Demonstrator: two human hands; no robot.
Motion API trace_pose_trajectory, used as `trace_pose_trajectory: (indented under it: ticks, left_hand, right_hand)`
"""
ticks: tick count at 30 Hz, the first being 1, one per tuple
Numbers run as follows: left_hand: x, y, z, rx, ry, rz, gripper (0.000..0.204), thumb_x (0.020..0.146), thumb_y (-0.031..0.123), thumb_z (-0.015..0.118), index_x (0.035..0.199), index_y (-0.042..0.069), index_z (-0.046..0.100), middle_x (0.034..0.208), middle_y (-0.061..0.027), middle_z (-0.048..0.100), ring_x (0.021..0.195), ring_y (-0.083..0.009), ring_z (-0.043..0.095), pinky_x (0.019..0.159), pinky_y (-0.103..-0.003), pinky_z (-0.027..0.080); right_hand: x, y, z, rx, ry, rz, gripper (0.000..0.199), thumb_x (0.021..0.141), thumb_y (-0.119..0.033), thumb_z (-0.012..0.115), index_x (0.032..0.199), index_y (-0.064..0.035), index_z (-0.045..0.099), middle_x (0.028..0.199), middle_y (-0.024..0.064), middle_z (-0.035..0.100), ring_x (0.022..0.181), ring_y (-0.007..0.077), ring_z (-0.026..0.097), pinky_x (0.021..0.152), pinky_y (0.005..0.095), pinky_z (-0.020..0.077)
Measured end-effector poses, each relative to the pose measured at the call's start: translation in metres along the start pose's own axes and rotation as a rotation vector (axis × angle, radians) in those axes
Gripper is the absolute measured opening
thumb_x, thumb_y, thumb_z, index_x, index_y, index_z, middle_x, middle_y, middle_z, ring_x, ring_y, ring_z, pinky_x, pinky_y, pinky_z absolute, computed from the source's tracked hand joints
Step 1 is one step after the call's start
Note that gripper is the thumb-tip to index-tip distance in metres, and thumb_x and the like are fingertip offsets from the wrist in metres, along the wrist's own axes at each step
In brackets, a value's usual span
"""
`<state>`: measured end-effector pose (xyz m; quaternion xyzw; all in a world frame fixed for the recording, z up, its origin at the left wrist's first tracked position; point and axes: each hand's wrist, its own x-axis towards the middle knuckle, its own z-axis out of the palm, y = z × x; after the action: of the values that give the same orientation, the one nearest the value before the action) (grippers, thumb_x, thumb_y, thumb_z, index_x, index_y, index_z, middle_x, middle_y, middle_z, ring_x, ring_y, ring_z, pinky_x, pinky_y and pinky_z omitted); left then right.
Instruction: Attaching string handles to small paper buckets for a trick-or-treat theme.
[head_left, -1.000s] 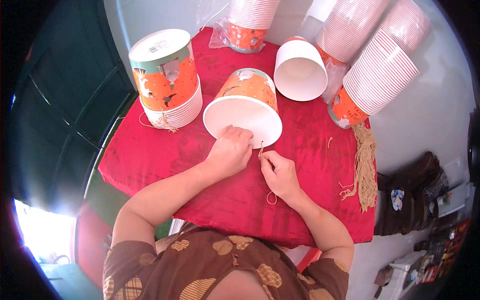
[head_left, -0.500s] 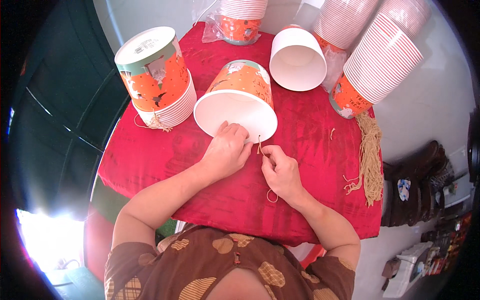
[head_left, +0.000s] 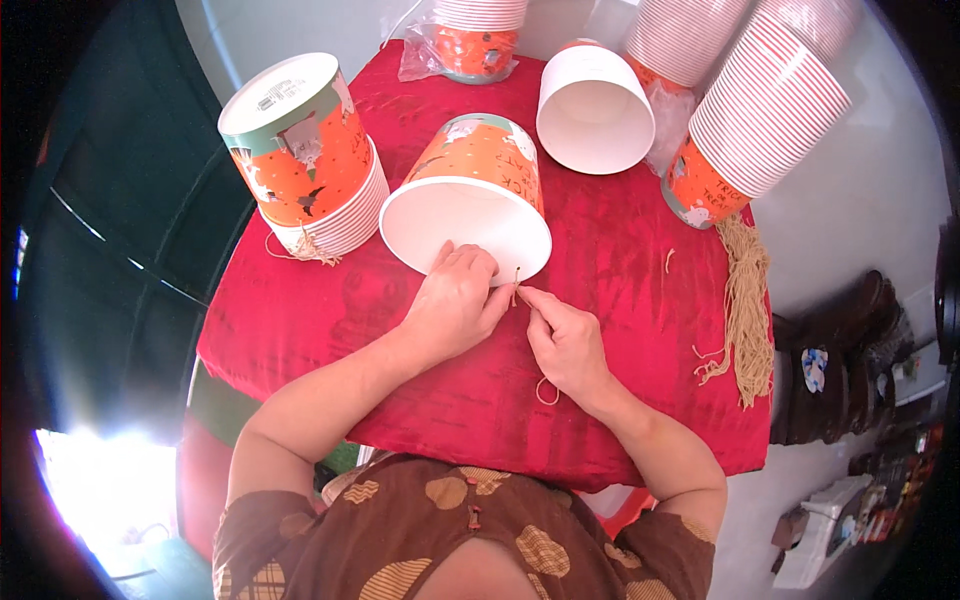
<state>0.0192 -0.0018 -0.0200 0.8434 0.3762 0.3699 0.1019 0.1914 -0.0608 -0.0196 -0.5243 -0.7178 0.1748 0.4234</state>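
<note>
Over the last second the view has drawn closer and tipped down a little, so the hands sit lower and larger, but the hands themselves have hardly shifted: both stay bunched at the near rim of the bucket (head_left: 470, 205), which lies tilted on the red cloth (head_left: 300, 320) with its white open mouth toward the person. That steadiness suggests fine work at one spot on the rim, not a move to a new bucket. The left hand (head_left: 455, 305) rests on the rim's lower edge, fingers curled and pressed together over it, thumb side turned toward the other hand. The right hand (head_left: 568, 340) lies just beside it on the cloth, its thumb and forefinger pinched on a short tan string (head_left: 517, 284) whose end stands up between the two hands, touching or nearly touching the rim; whether it already passes through the bucket wall I cannot tell. A loose loop of the same string (head_left: 546, 392) lies on the cloth under the right wrist. To the left stands a stack of buckets (head_left: 310, 165) turned mouth down, with string ends hanging at its base; further stacks (head_left: 760, 105) lean at the far right, one single bucket (head_left: 595, 105) lies open beyond, and a bundle of tan strings (head_left: 745, 300) stretches along the cloth's right edge.
</note>
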Motion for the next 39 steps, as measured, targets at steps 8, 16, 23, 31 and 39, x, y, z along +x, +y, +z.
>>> trace_pose_trajectory:
  ticks: [8, 16, 23, 31, 39]
  left_hand:
    - [0.001, 0.002, 0.002, 0.024, -0.056, -0.033, 0.019, 0.079, 0.009, 0.067, 0.085, 0.000, 0.052, 0.087, -0.0169, 0.058, 0.085, -0.0363, 0.058, 0.093, -0.053, 0.041]
    - [0.002, 0.010, 0.000, 0.009, 0.108, 0.053, 0.011, 0.077, 0.005, 0.066, 0.079, 0.003, 0.056, 0.085, -0.0141, 0.056, 0.086, -0.0342, 0.057, 0.090, -0.052, 0.040]
    - [-0.004, 0.022, -0.003, -0.298, -0.099, -0.431, 0.021, 0.088, 0.012, 0.058, 0.081, -0.007, 0.065, 0.068, -0.0207, 0.064, 0.059, -0.0312, 0.064, 0.057, -0.038, 0.049]
    - [-0.001, 0.015, 0.008, -0.545, -0.106, -0.569, 0.022, 0.085, 0.014, 0.066, 0.084, -0.007, 0.069, 0.074, -0.0131, 0.071, 0.064, -0.0136, 0.065, 0.060, -0.030, 0.052]
    - [0.000, 0.017, 0.007, -0.484, -0.147, -0.587, 0.018, 0.083, 0.010, 0.065, 0.081, -0.007, 0.067, 0.071, -0.0132, 0.069, 0.064, -0.0133, 0.065, 0.059, -0.029, 0.051]
  right_hand:
    - [-0.003, 0.001, 0.000, -0.028, 0.004, 0.026, 0.009, 0.084, -0.004, 0.058, 0.091, 0.0010, 0.059, 0.074, 0.0215, 0.063, 0.068, 0.0360, 0.065, 0.058, 0.0437, 0.0509]
    - [-0.008, 0.000, 0.000, -0.069, -0.047, 0.018, 0.009, 0.084, -0.008, 0.059, 0.080, -0.0015, 0.054, 0.068, 0.0193, 0.061, 0.059, 0.0370, 0.062, 0.053, 0.0470, 0.0495]
    - [-0.008, -0.002, 0.002, -0.078, -0.030, -0.066, 0.010, 0.083, -0.008, 0.059, 0.079, -0.0013, 0.053, 0.066, 0.0180, 0.060, 0.058, 0.0359, 0.062, 0.052, 0.0462, 0.0489]
    - [-0.009, 0.001, 0.006, -0.149, -0.012, -0.218, 0.011, 0.081, -0.008, 0.061, 0.076, -0.0029, 0.052, 0.062, 0.0138, 0.058, 0.052, 0.0317, 0.059, 0.048, 0.0425, 0.0474]
    - [-0.011, -0.002, 0.007, -0.151, -0.075, -0.228, 0.009, 0.077, -0.001, 0.061, 0.084, -0.0011, 0.056, 0.069, 0.0139, 0.061, 0.056, 0.0318, 0.060, 0.049, 0.0407, 0.0481]
